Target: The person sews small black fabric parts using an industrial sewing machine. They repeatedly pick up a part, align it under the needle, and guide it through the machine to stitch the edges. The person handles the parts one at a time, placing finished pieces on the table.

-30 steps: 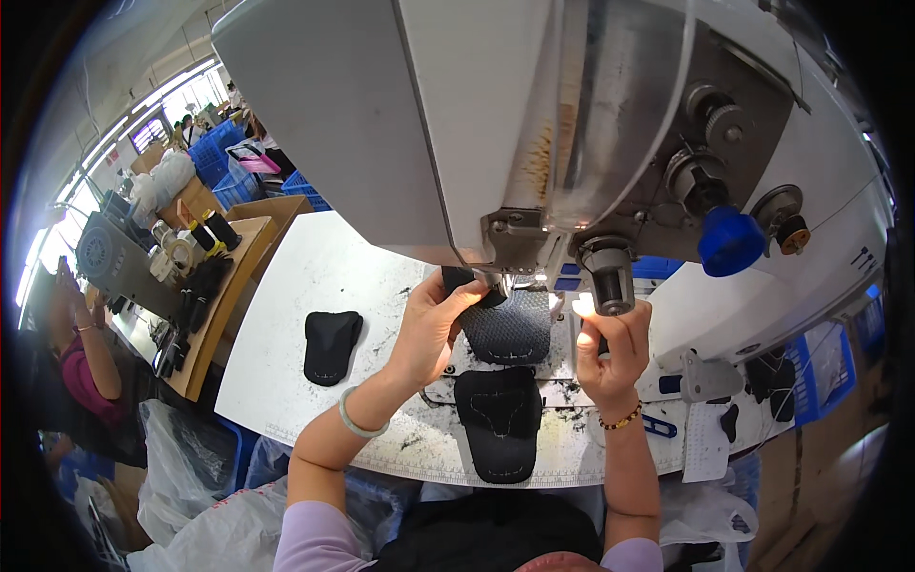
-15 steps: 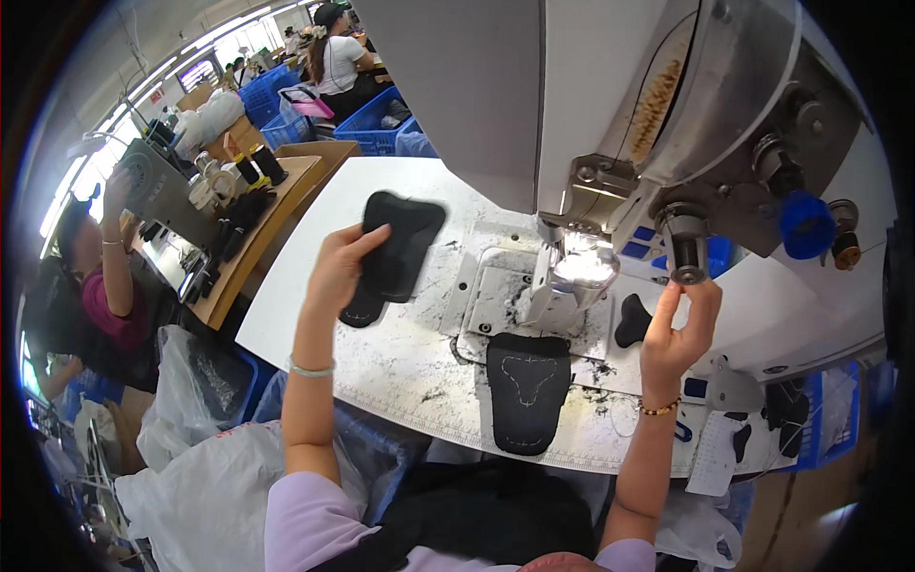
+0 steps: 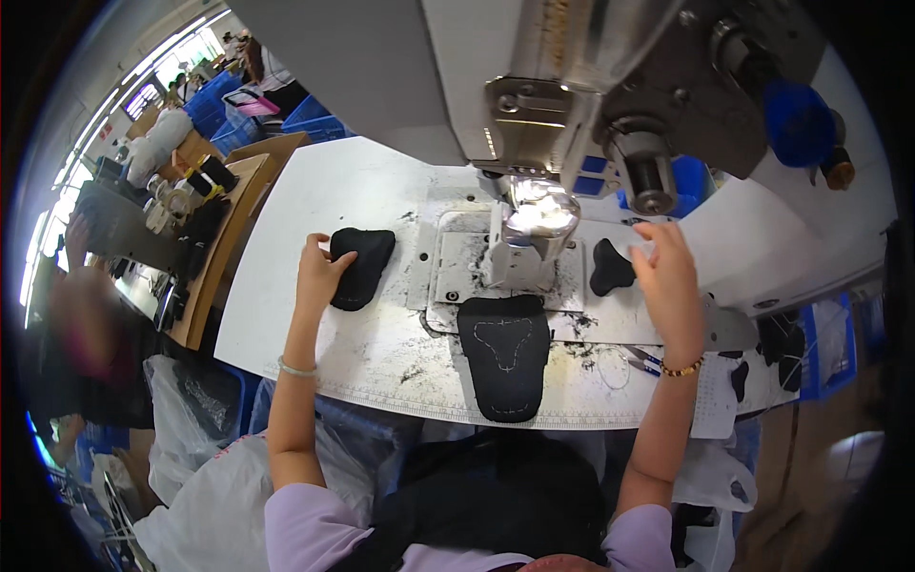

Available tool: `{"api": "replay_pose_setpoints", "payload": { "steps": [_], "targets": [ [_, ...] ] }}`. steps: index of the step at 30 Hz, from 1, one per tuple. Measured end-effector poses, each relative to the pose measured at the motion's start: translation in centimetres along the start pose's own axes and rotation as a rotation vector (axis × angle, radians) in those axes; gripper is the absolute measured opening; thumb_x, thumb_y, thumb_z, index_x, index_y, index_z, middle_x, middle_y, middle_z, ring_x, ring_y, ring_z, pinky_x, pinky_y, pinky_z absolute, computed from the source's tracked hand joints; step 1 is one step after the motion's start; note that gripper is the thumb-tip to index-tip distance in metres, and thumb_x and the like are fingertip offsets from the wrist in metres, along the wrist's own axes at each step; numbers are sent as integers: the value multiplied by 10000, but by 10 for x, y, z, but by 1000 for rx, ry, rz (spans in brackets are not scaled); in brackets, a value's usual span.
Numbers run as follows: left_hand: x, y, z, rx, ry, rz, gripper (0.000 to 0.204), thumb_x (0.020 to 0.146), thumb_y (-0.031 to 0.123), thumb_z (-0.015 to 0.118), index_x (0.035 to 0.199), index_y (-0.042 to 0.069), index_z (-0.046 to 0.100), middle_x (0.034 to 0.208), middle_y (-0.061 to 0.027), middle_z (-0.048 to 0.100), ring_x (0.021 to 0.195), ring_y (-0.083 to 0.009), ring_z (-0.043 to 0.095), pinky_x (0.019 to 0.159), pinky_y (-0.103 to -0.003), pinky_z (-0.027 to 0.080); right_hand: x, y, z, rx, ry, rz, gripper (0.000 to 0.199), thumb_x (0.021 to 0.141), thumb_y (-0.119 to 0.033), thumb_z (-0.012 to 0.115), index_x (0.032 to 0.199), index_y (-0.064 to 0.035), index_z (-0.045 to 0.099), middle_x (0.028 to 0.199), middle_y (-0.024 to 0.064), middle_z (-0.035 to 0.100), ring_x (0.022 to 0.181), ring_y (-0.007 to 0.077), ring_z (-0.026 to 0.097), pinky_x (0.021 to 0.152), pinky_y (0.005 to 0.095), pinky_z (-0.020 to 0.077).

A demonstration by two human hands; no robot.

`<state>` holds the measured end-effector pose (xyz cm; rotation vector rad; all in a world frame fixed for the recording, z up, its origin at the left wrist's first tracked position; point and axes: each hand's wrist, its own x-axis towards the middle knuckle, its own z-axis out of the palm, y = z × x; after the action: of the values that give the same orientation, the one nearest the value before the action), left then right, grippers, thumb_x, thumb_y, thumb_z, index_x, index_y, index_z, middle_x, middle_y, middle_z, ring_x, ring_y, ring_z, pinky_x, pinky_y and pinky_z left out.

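My left hand (image 3: 322, 272) grips the left edge of a black padded piece (image 3: 367, 267), thumb on its top face. The piece lies on the left of the white sewing table, and a pale stitched line shows near its lower end. A larger tapered black piece (image 3: 505, 367) lies flat in front of the machine's needle area, with a dashed three-pointed outline marked on it. Beside the small three-lobed black pad (image 3: 608, 268), my right hand (image 3: 669, 276) hovers open, with thumb and forefinger apart and nothing visible between them.
The lit sewing machine head (image 3: 538, 214) stands over the table's middle, with a blue knob (image 3: 799, 124) at upper right. Blue-handled snips (image 3: 643, 360) lie near my right forearm. Plastic bags (image 3: 214, 496) hang below the table's left edge. A co-worker (image 3: 91, 324) sits at the left.
My left hand has lowered the black padded piece onto the table. My right hand has come down from the machine's tension post to beside the small pad. The view has shifted.
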<state>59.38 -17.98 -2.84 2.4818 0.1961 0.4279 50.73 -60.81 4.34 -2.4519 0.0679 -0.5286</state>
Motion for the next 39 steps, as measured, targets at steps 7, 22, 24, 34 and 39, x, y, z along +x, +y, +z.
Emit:
{"api": "replay_pose_setpoints", "payload": {
  "steps": [7, 22, 24, 34, 39],
  "targets": [
    [-102, 124, 16, -228, -431, 755, 470, 735, 251, 753, 1090, -1, 575, 1061, -157, 542, 977, -310, 510, 871, -372, 427, -10, 33, 38, -157, -84, 10, 300, 807, -115, 649, 1041, 54, 568, 1018, 157, 517, 928, 348, 568, 811, 401, 459],
    [-120, 122, 30, -584, -602, 467, 238, 736, 69, 737, 863, 38, 538, 981, -83, 545, 947, -209, 523, 811, -324, 420, -13, 18, 32, 566, 41, 88, 214, 800, -79, 683, 976, -84, 561, 791, 23, 573, 646, 113, 570, 532, 266, 433],
    [-113, 124, 31, -1201, -730, 180, 155, 796, 9, 661, 873, 50, 533, 1107, -107, 576, 1062, -200, 539, 930, -306, 412, -19, -2, 23, 951, 37, 72, 192, 817, -37, 660, 985, -60, 571, 813, 18, 575, 621, 81, 554, 515, 233, 437],
    [-115, 169, 19, -1701, -771, -203, 169, 933, 154, 545, 1065, 59, 500, 957, -65, 586, 870, -133, 607, 763, -278, 523, -64, -72, 33, 1140, -151, 30, 144, 842, -8, 649, 961, -14, 567, 812, 43, 590, 611, 56, 561, 526, 182, 450],
    [-125, 179, 10, -1471, -746, -76, 295, 908, 150, 594, 1147, 14, 487, 985, -47, 598, 889, -96, 586, 767, -250, 503, -63, -76, 48, 1074, 16, 32, 239, 834, -13, 666, 942, -41, 455, 740, 16, 583, 605, 38, 547, 535, 174, 436]
  ]
}}
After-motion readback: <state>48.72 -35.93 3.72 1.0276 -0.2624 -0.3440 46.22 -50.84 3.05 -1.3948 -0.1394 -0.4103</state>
